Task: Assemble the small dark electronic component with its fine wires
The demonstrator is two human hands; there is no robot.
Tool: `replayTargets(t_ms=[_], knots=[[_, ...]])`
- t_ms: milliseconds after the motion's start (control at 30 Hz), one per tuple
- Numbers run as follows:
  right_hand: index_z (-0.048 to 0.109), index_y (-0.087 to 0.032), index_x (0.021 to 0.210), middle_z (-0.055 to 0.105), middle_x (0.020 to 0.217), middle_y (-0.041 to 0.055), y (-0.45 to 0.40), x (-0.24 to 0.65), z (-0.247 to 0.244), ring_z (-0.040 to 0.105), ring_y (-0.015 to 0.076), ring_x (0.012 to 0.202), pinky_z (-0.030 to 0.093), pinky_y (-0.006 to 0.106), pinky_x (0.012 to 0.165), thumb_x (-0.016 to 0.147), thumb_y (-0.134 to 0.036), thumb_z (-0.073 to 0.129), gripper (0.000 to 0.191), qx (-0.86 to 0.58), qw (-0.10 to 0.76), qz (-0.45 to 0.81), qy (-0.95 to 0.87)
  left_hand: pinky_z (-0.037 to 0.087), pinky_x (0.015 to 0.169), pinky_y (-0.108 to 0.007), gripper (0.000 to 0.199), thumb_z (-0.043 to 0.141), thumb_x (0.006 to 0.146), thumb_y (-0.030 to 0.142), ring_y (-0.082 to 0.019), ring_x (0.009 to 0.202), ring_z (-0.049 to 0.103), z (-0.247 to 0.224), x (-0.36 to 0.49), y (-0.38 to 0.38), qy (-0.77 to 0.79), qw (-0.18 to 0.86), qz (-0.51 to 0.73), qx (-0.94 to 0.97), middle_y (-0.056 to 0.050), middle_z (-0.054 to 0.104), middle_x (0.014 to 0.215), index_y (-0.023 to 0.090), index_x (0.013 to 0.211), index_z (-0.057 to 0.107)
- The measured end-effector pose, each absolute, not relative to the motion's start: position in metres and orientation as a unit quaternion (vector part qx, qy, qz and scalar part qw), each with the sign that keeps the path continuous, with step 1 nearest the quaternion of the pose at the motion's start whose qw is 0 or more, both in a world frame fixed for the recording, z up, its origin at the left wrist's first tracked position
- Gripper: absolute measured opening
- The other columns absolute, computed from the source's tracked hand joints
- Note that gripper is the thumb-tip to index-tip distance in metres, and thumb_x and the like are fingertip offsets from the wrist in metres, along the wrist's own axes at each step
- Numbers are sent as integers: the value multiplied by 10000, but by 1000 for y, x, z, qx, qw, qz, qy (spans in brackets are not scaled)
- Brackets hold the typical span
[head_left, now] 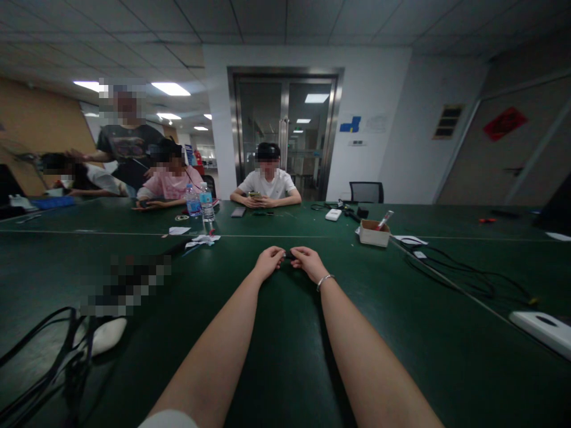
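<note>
Both my arms reach out over the green table [285, 356]. My left hand [269, 263] is closed, its thumb and fingers pinched at one end of a small black object [288, 256]. My right hand [308, 264], with a silver bracelet at the wrist, pinches the other end. A pale spot shows by the left fingertips. The object is mostly covered by my fingers and too small to name. Whether it is one piece or two, I cannot tell.
Water bottles [207, 203] and paper scraps [203, 240] lie ahead to the left. A small box [373, 233] stands ahead to the right. Black cables [473, 276] run along the right; more cables [66, 351] lie at left. Across the table a person [268, 181] holds a phone.
</note>
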State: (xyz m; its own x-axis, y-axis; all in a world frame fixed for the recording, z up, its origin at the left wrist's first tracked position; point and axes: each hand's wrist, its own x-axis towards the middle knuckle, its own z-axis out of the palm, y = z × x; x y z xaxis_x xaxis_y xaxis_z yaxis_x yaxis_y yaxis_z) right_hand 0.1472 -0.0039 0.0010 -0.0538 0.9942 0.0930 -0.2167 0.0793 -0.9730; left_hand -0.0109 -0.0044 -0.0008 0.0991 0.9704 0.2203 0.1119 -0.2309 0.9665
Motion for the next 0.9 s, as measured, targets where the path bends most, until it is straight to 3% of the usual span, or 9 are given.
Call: replayTargets(t_ms=[267,600,900], knots=[[641,-106,873,647,625,25,-5,147,2,601,78,473,498,148,439,782,-146,655,101,-403,551,547,-486,422,499,-175,217,556,813,301,-82,581,524,0,-11,-4,455,434,488,606,-27,589,701,129,925,628],[645,-113,864,645,623,25,-7,148,2,603,80,482,497,145,437,756,-171,693,131,-395,554,548,-486,460,545,-191,261,656,711,190,-128,756,576,3,-14,-9,440,407,498,626,-84,622,934,145,967,637],[639,-114,873,656,642,37,-5,148,2,609,85,482,504,151,438,758,-186,696,146,-395,552,555,-481,459,603,-218,343,713,647,176,-121,738,577,1,-19,-5,400,407,521,635,-78,633,910,137,981,641]])
